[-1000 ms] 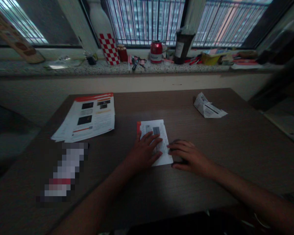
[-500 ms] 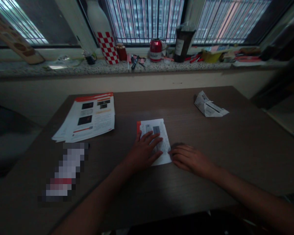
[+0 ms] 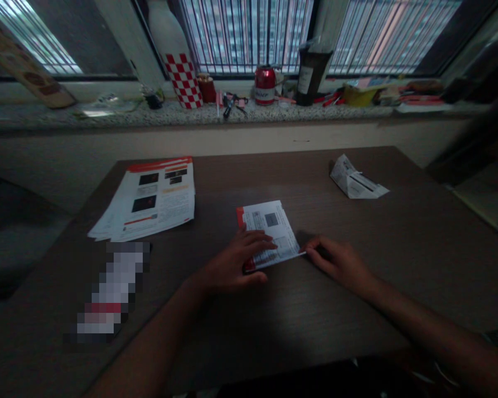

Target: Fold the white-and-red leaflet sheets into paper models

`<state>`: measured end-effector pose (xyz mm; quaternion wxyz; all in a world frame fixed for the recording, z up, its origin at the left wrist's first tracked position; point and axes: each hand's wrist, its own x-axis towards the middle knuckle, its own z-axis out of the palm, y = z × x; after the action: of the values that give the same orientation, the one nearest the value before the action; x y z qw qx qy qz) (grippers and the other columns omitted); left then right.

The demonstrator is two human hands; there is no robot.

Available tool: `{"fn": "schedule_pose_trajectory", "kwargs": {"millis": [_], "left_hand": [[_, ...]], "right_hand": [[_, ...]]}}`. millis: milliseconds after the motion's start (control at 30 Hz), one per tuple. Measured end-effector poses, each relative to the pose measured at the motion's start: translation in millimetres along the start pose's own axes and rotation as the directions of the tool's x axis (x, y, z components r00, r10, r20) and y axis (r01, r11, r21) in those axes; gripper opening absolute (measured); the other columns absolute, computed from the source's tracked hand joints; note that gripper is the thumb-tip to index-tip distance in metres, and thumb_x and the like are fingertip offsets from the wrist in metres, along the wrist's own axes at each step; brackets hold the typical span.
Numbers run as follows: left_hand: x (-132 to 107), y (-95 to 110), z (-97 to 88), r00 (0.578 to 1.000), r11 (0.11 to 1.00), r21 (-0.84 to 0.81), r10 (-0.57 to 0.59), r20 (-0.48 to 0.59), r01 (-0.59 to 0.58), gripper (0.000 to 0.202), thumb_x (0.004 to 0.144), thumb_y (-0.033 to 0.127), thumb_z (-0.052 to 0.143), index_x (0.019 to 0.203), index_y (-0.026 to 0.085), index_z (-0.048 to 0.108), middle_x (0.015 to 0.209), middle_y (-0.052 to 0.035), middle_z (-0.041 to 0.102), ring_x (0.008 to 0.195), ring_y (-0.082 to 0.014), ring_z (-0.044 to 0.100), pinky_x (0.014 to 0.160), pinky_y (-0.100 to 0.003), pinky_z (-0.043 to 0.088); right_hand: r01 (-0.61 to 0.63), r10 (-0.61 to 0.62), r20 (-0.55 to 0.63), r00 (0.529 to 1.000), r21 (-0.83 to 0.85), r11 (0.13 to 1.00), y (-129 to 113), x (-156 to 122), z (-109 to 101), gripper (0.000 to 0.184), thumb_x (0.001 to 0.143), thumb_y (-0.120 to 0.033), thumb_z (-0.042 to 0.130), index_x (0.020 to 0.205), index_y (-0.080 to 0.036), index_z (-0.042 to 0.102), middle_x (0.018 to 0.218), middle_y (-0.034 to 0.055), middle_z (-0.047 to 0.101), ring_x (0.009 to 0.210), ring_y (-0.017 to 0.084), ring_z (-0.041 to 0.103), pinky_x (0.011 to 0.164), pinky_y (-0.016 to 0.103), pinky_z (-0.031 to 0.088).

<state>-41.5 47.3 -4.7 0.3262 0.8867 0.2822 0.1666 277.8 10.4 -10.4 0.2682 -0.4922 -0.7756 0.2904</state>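
A folded sheet of printed paper, white with a red strip along its left side, lies at the middle of the brown table. My left hand rests over its left part with fingers spread, the thumb apart on the near side. At the paper's near right corner, my right hand pinches the edge between thumb and forefinger, and that corner looks slightly raised. The left hand covers part of the print.
A stack of printed sheets lies at the back left, with a blurred-out object nearer me. A folded paper shape stands back right. Along the windowsill are a red can, a checked vase and a dark cup.
The paper has turned slightly and shifted right. My right hand has closed into a pinch on its near right corner, and my left hand has slid toward me, its thumb now off the paper.
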Motion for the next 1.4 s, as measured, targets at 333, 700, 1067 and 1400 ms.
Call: {"fn": "schedule_pose_trajectory", "kwargs": {"millis": [333, 700, 1067, 1400], "left_hand": [[5, -15, 13.9, 0.996, 0.997, 0.058, -0.044, -0.077, 0.049, 0.037, 0.102, 0.012, 0.06, 0.133, 0.03, 0.066, 0.147, -0.0061, 0.064, 0.142, -0.0249, 0.054, 0.128, -0.062, 0.019], [9, -9, 13.2, 0.98, 0.995, 0.037, -0.087, -0.177, 0.094, 0.028, 0.106, 0.022, 0.055, 0.13, 0.026, 0.069, 0.136, -0.0059, 0.072, 0.13, -0.0243, 0.064, 0.125, -0.056, 0.035], [16, -10, 11.8, 0.914, 0.962, 0.051, -0.239, -0.327, 0.27, 0.026, 0.105, 0.035, 0.056, 0.119, 0.019, 0.07, 0.132, -0.0098, 0.066, 0.116, -0.0266, 0.069, 0.103, -0.04, 0.057], [28, -23, 9.6, 0.866, 0.904, 0.174, -0.298, -0.402, 0.391, 0.043, 0.097, 0.033, 0.068, 0.135, 0.018, 0.056, 0.136, -0.0135, 0.06, 0.128, -0.0322, 0.06, 0.112, -0.05, 0.049]], "right_hand": [[-0.054, 0.06, -0.057, 0.997, 0.097, 0.994, 3, 7, -10, 0.026, 0.106, -0.044, 0.052, 0.104, -0.025, 0.07, 0.1, 0.0045, 0.077, 0.092, 0.022, 0.074, 0.081, 0.035, 0.057], [0.178, -0.176, 0.035, 0.984, -0.072, 0.981, 20, 29, -1, 0.027, 0.099, -0.037, 0.068, 0.123, -0.025, 0.068, 0.125, 0.0104, 0.069, 0.115, 0.027, 0.067, 0.098, 0.044, 0.055], [0.111, -0.118, -0.04, 0.992, -0.131, 0.985, 19, 44, 8, 0.018, 0.101, -0.032, 0.064, 0.088, -0.021, 0.07, 0.1, 0.0082, 0.067, 0.094, 0.024, 0.067, 0.085, 0.039, 0.055], [0.06, -0.074, -0.053, 0.996, -0.232, 0.971, 18, 56, 14, 0.021, 0.099, -0.029, 0.066, 0.08, -0.02, 0.065, 0.095, 0.0078, 0.064, 0.093, 0.025, 0.063, 0.087, 0.04, 0.05]]}}
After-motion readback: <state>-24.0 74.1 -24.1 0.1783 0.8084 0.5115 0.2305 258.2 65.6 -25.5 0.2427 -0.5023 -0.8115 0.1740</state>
